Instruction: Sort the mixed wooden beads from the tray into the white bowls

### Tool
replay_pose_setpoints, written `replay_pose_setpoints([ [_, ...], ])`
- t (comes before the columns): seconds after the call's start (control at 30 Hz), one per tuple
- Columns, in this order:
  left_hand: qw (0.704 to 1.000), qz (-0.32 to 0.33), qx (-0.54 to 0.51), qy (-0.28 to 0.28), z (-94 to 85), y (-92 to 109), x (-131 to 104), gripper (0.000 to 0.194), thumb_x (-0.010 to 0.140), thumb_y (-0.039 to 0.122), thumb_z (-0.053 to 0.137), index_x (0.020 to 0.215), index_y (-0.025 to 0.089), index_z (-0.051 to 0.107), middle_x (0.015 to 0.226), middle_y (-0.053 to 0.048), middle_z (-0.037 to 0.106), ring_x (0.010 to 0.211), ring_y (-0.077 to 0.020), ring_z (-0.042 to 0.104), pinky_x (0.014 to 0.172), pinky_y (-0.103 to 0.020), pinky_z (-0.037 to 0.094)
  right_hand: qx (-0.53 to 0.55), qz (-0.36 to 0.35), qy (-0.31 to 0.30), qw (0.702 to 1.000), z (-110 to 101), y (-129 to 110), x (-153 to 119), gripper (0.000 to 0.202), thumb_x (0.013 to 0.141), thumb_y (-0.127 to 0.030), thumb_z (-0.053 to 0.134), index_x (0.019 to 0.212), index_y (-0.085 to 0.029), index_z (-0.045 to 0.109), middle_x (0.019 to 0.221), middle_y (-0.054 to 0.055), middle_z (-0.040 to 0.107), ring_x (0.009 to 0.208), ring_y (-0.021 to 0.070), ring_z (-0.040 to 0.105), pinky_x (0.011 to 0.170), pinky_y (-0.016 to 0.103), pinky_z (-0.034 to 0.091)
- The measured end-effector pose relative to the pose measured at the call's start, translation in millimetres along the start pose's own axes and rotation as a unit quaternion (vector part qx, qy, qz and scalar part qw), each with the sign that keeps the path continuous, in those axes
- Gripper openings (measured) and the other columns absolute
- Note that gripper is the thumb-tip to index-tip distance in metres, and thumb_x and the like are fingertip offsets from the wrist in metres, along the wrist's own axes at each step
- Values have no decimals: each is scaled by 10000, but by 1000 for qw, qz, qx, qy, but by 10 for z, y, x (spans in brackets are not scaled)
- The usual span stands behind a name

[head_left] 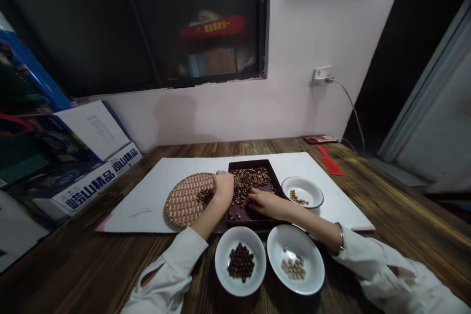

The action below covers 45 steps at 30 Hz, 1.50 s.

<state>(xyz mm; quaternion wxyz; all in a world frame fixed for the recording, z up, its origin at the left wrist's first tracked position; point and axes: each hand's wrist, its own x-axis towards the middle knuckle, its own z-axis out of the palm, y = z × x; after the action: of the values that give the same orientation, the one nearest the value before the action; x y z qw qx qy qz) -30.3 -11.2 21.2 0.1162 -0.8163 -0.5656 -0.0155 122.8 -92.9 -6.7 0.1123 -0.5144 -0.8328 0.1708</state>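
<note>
Left hand (223,185) curls at left edge of rectangular tray (250,164), beside woven basket (184,201); right hand (262,202) curls near front-right corner, by round beads (250,179); can't tell grips.

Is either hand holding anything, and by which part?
Can't tell: the left hand at the tray and right hand within it show no clear grip.

White sleeves (167,267), one bangle (342,237)
Sleeves loose, creased and slit open; bangle thin, rounded and silvery, circling the right wrist (333,239).
</note>
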Motion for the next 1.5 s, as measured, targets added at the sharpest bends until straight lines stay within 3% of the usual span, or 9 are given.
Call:
replay_pose_setpoints([
  [0.87, 1000, 22, 12, 12, 49, 0, 14, 426, 938, 0, 290, 1155, 25, 656, 1158, -215, 619, 1087, -259, 601, 849, -325, 529, -3, 8, -10, 1000, -50, -54, -14, 206, 972, -229, 491, 1078, -132, 638, 1082, 100, 580, 886, 175, 615, 806, 280, 453],
  [1.5, 999, 42, 18, 30, 22, -8, 2, 402, 955, 41, 316, 1167, -10, 652, 1177, -219, 634, 1126, -304, 564, 915, -395, 428, 1, 1, -11, 1000, -19, -14, -11, 244, 978, -239, 479, 1123, -136, 645, 1117, 105, 577, 930, 185, 627, 850, 289, 470],
])
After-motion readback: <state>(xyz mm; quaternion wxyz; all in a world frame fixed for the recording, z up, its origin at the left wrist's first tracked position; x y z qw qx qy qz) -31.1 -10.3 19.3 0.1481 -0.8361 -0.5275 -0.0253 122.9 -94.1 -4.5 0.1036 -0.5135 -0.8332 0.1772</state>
